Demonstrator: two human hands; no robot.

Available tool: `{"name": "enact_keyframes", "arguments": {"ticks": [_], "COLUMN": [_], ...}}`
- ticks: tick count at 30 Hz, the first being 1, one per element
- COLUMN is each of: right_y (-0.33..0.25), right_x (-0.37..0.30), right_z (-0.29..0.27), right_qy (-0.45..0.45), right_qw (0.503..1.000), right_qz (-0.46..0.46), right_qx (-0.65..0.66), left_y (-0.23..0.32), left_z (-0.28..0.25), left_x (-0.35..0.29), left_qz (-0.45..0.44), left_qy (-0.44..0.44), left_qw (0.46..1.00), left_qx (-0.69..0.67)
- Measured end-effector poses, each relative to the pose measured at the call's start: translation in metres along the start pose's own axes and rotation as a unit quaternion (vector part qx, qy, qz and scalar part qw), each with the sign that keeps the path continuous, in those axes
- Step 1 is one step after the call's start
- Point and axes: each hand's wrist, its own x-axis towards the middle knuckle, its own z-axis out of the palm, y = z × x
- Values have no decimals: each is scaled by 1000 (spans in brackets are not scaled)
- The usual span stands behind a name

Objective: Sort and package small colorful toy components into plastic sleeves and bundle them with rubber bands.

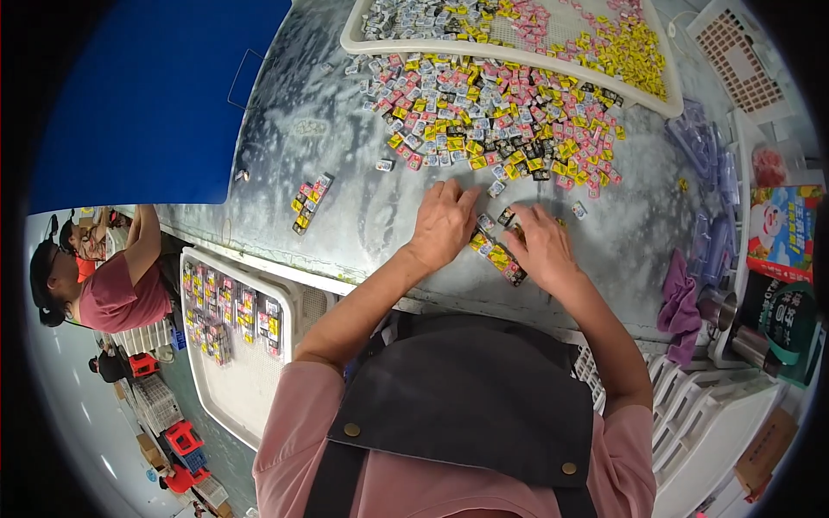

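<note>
Small wrapped pieces (471, 116) in white, pink, yellow and black lie heaped on the grey table in front of me. My left hand (445, 224) rests on the table just below the heap, fingers bent and a little apart, beside a loose white piece (496, 188). My right hand (544, 250) has its thumb and fingertips around a black wrapped piece (506, 217). Between my hands, a short row of wrapped pieces (501, 261) lies slanted, partly hidden by my fingers. Farther left, another joined row (309, 204) lies on the table by itself.
A white mesh tray (518, 57) of sorted pieces stands beyond the heap. At lower left, a white tray (237, 388) holds several finished rows. Purple cloth (680, 298), clear plastic cases (712, 164) and a colourful box (781, 231) sit at right. Another person (121, 289) works at left.
</note>
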Motion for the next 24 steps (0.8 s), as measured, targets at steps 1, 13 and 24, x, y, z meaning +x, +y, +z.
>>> {"name": "enact_keyframes", "arguments": {"ticks": [1, 13, 24], "right_y": [3, 12, 5], "right_x": [-1, 3, 1], "right_z": [-1, 2, -8], "right_qy": [5, 15, 5], "right_qw": [1000, 1000, 1000], "right_qz": [-7, -14, 6], "right_qx": [29, 3, 14], "left_y": [-1, 6, 1], "left_z": [0, -22, -4], "left_x": [-1, -47, -3], "left_qz": [7, -74, -105], "left_qy": [-9, -35, -34], "left_qw": [1000, 990, 978], "left_qx": [5, -112, -177]}}
